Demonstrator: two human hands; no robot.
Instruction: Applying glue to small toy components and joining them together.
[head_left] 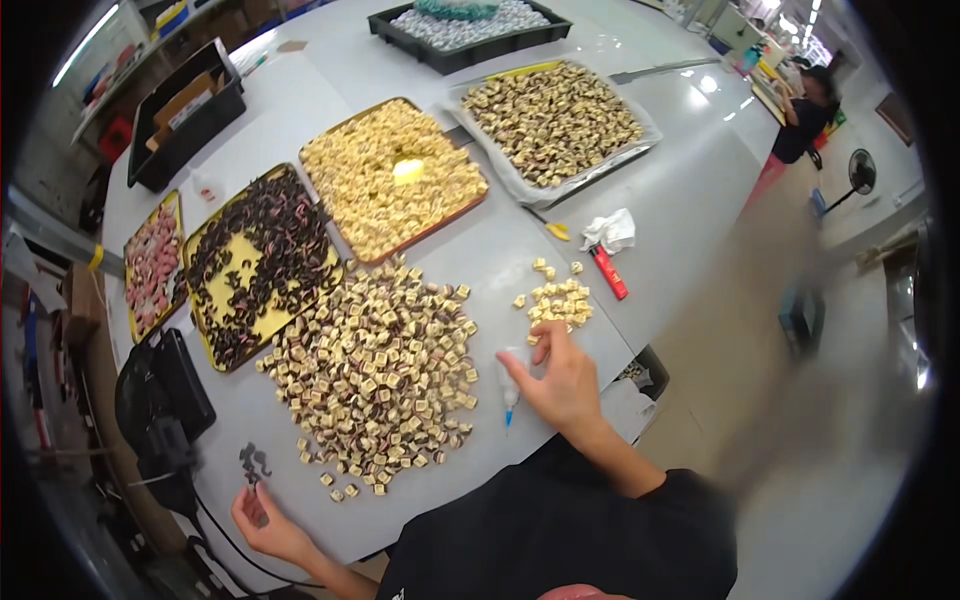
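Observation:
My left hand (268, 528) is at the near left of the table, its fingertips at a few small dark curved pieces (254, 460); the fingers look apart. My right hand (562, 385) has its thumb stretched away from the bent fingers, whose tips reach the near edge of a small heap of cream pieces (562, 300). Beside that thumb lies a clear syringe-like dispenser with a blue tip (510, 395), partly hidden by the hand. Between my hands spreads a large pile of small square cream-and-dark blocks (375, 370).
Beyond the pile are trays of dark curved pieces (270, 225), pink pieces (155, 265), cream pieces (390, 170) and mixed pieces (550, 115). A red stick-like tool (608, 272) and crumpled tissue (612, 230) lie right. A black device (160, 400) stands left; a person (800, 120) is far right.

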